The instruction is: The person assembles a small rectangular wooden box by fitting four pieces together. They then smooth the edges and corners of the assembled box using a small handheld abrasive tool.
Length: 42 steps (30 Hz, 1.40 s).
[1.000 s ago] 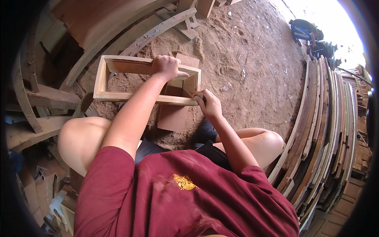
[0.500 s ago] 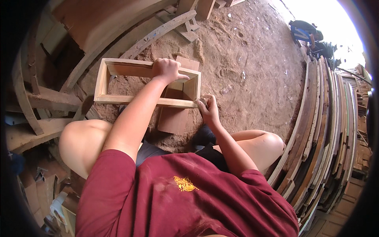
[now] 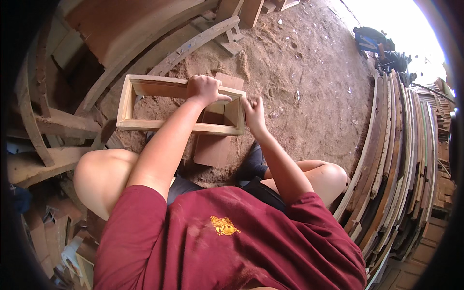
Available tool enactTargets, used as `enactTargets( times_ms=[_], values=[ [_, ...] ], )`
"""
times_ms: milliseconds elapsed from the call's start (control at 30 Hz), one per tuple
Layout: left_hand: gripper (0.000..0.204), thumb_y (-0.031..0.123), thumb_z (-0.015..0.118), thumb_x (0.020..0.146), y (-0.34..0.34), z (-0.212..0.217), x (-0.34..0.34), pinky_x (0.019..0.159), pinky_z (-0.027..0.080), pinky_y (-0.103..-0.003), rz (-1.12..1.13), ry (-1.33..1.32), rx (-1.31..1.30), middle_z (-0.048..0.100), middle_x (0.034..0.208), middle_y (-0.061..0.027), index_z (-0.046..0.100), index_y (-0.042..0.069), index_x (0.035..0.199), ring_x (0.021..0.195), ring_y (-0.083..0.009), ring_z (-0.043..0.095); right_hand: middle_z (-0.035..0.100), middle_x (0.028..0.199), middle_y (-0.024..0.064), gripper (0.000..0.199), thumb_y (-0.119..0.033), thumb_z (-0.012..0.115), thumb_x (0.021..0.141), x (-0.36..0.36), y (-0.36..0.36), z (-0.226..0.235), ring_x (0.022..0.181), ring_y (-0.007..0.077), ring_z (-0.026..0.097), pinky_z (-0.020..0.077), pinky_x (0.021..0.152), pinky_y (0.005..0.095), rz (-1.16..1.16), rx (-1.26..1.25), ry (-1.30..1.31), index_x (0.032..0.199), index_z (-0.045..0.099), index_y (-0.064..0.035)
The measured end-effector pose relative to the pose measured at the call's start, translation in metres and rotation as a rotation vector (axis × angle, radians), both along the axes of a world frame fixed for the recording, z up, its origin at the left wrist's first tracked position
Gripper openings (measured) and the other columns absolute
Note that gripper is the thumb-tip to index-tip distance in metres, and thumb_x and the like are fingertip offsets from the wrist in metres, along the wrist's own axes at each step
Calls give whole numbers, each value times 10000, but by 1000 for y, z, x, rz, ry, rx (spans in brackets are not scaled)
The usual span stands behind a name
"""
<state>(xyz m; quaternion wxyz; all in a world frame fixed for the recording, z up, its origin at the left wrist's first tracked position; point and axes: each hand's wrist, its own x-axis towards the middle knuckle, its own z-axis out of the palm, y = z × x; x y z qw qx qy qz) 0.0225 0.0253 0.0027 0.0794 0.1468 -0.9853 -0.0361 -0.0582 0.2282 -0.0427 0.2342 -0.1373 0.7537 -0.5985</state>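
A long, open wooden box frame [image 3: 145,124] of pale wood is held in front of me, above the sandy ground. My left hand [image 3: 204,90] is closed over its far long side, toward the right, with the thumb pointing right. At the frame's right short end, my right hand [image 3: 254,113] is closed with its fingers curled against the outer edge. What lies in those fingers, if anything, is hidden. Under the frame is a reddish-brown board [image 3: 211,151], partly seen through the opening.
Curved-looking wooden beams [image 3: 193,43] and furniture parts crowd the left. A long stack of planks [image 3: 386,159] runs along the right. Sawdust-covered ground [image 3: 304,96] spreads ahead. At the far right, a person [image 3: 372,41] bends near the bright opening.
My right hand has moved away from me, from the frame's near right corner up along its right short end. The left hand keeps its grip; the frame has shifted slightly.
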Motion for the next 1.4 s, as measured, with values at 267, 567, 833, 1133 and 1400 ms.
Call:
enactTargets(
  times_ms=[267,567,833,1133,1400],
  values=[
    [738,872,634,584,0,5,3,664,560,-376,12,-23,21,707,697,-33,752,171,782,685,-204,713,637,931,71,247,-179,631,993,48,43,-2,832,107,591,487,709,273,-43,13,-66,1143,489,-43],
    [742,881,631,578,0,2,4,633,554,-379,6,3,0,699,671,-37,749,173,767,656,-206,707,650,894,81,321,-239,679,971,22,19,18,778,100,577,468,650,257,42,132,-166,1130,481,-42],
    [668,804,645,679,4,7,1,756,547,-399,-11,-36,12,734,848,-49,741,193,928,819,-229,715,657,779,50,291,-237,744,909,14,99,36,688,96,553,456,568,288,481,568,-25,1036,595,-22],
    [722,599,770,717,-15,30,21,1048,415,-535,-68,-151,83,666,1207,-104,592,222,1307,1197,-303,597,709,1019,239,587,-381,752,850,54,58,85,984,355,696,536,837,418,685,361,245,1354,574,-140],
    [431,383,786,690,-88,62,72,884,544,-419,-25,-419,128,732,1079,-84,750,264,1103,1030,-277,684,704,1140,186,678,-389,768,840,46,52,95,1031,292,699,544,874,384,908,654,593,1431,529,-159]
  ],
)
